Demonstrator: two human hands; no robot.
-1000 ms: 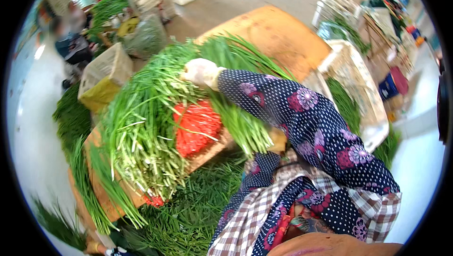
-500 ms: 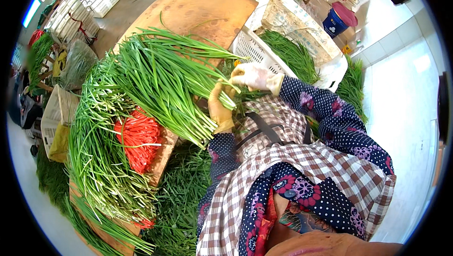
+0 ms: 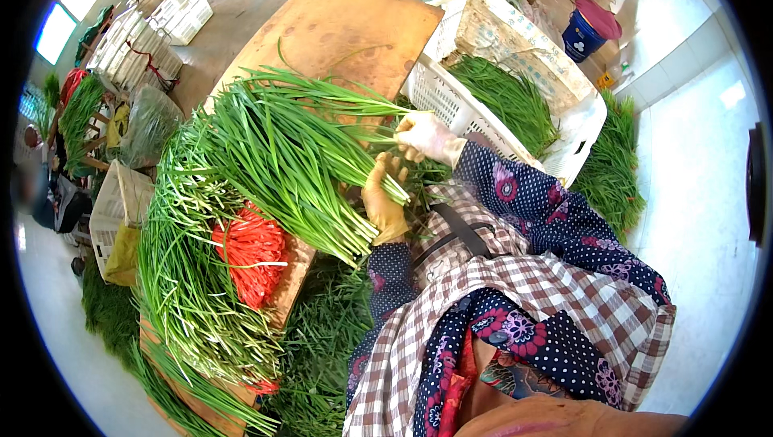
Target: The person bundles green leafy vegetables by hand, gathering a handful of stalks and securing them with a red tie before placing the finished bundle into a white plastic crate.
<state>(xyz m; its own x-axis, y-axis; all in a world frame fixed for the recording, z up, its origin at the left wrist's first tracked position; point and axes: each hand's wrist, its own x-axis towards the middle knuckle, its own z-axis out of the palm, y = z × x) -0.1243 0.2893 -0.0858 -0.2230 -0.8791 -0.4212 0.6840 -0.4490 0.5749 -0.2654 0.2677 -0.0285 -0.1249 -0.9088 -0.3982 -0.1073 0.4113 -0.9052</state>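
Note:
A thick bunch of garlic chives [image 3: 282, 147] lies on the wooden board, stem ends toward me. My left hand [image 3: 386, 205], in a yellowish glove, curls round the stems at the bunch's right edge. My right hand [image 3: 428, 137], in a pale glove, is closed in a pinch just above and right of it, at the ends of a few stems that stick out from the bunch; its fingertips are partly hidden. Left of the loose bunch is a large heap of chives [image 3: 181, 252], with a bundle of red ties [image 3: 251, 256] lying on it.
Bare wood of the board [image 3: 338, 30] shows beyond the chives. A white plastic crate [image 3: 451, 103] with more greens stands at the right, greens [image 3: 612, 167] piled beside it. Leaves [image 3: 322, 340] lie below the board's near edge. Stacked crates [image 3: 133, 55] and a blue bucket [image 3: 584, 35] stand farther off.
The scene has shifted slightly right and down in the view. My right hand has drawn a little left against its surroundings, while my left hand keeps its place at the stems.

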